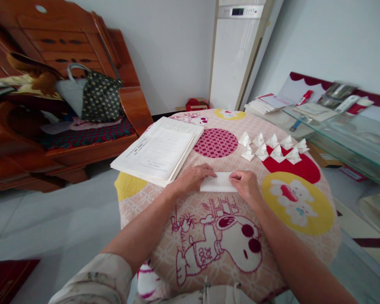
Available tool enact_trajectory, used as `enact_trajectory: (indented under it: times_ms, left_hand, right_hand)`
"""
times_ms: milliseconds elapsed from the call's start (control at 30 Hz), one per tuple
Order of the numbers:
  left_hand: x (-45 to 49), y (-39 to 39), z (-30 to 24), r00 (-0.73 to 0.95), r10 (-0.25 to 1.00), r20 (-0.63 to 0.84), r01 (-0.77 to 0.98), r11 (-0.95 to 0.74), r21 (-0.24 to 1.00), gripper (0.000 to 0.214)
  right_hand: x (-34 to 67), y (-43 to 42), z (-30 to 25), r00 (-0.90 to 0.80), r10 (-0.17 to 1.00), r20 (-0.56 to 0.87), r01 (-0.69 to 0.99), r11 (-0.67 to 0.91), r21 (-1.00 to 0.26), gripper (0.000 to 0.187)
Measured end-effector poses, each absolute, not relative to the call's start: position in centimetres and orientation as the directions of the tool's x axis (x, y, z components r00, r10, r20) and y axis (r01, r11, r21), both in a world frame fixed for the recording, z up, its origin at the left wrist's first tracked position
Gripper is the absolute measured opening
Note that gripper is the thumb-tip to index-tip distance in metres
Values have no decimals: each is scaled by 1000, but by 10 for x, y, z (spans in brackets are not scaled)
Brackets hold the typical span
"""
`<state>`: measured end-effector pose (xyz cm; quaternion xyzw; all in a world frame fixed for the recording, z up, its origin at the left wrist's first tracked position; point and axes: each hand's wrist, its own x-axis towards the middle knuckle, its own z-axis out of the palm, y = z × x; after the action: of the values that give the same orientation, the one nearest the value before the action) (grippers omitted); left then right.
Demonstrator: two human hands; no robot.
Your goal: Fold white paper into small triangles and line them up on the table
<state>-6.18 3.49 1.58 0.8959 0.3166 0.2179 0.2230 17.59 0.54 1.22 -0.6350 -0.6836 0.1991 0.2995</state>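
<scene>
In the head view a folded white sheet of paper (220, 182) lies on the round cloth-covered table in front of me. My left hand (194, 176) grips its left end, the fingers bent over the upper edge. At the right end my right hand (246, 182) pinches the paper between thumb and curled fingers. Beyond my right hand stand several small pointed folded paper pieces (277, 153), set out in two rows. A stack of printed sheets (152, 152) rests to the left, close to my left hand.
A patterned tablecloth (190, 211) covers the table. On the right is a glass shelf (351, 139) with metal bowls (337, 95) and a pile of papers (267, 103). A wooden bench (129, 105) holding a dark patterned bag (101, 97) stands left. A tall white appliance (231, 55) is behind.
</scene>
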Motion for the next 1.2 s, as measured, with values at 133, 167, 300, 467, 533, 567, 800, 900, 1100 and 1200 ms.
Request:
enact_trajectory:
  times_ms: [133, 167, 300, 467, 533, 567, 800, 900, 1100, 1200]
  left_hand:
    - [-58, 29, 25, 708, 697, 113, 531, -631, 566, 31]
    - [-56, 27, 25, 680, 728, 87, 563, -595, 574, 29]
    - [-42, 18, 26, 493, 869, 41, 680, -414, 605, 21]
    - [-25, 6, 33, 319, 947, 36, 817, -294, 496, 16]
    - [-22, 4, 34, 317, 948, 39, 839, -299, 454, 15]
    - [-22, 3, 34, 324, 945, 43, 843, -308, 441, 15]
    - [-31, 4, 25, 432, 900, 62, 799, -413, 436, 22]
    - [-36, 4, 26, 489, 870, 55, 772, -462, 437, 35]
    - [-44, 3, 31, 638, 770, -1, 724, -599, 341, 47]
    - [-46, 4, 32, 659, 752, -23, 718, -620, 315, 49]
  right_hand:
    - [175, 6, 13, -13, 989, 144, 738, 107, -666, 18]
    - [175, 6, 14, -10, 990, 143, 738, 104, -667, 17]
    - [174, 6, 14, 5, 992, 128, 753, 81, -653, 17]
    - [176, 6, 14, -17, 993, 115, 782, 85, -618, 18]
    - [177, 6, 13, -28, 993, 114, 792, 91, -604, 18]
    - [178, 7, 13, -28, 994, 109, 795, 88, -601, 18]
    - [181, 9, 15, -29, 997, 74, 784, 68, -617, 16]
    - [186, 9, 13, -43, 997, 57, 761, 70, -645, 20]
    - [189, 10, 9, -50, 997, 59, 751, 77, -656, 22]
    - [189, 11, 9, -42, 998, 51, 750, 65, -659, 22]
